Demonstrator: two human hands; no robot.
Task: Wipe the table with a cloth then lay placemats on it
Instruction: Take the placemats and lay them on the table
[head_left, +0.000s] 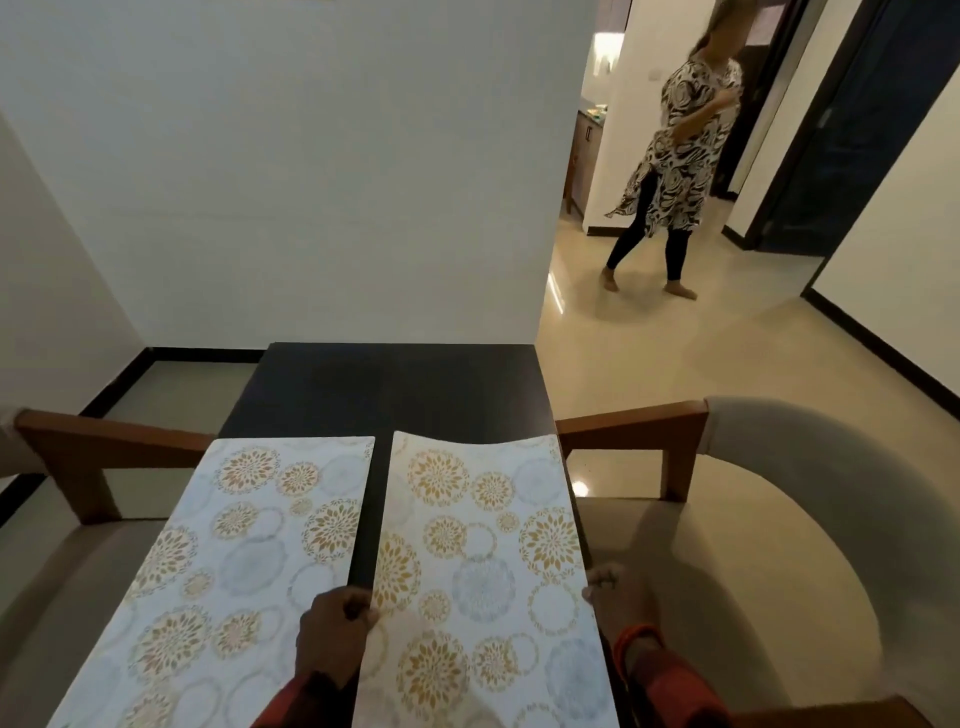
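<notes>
We've got two placemats side by side on the dark bench (395, 384). Our left hand (332, 631) and right hand (618, 597) pinch the right placemat (483, 571) by its side edges, far end curled up. The left placemat (234, 561) lies flat, a narrow gap between them. Chairs (779, 571) crowd both sides.

Two placemats lie side by side on the surface (405, 384): left placemat (228, 561), right placemat (483, 571); chairs flank it.

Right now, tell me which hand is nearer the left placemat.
Left. The left hand grips the right placemat at its left edge, right beside the left placemat. The right hand holds the right placemat's far edge, a full mat away.
</notes>
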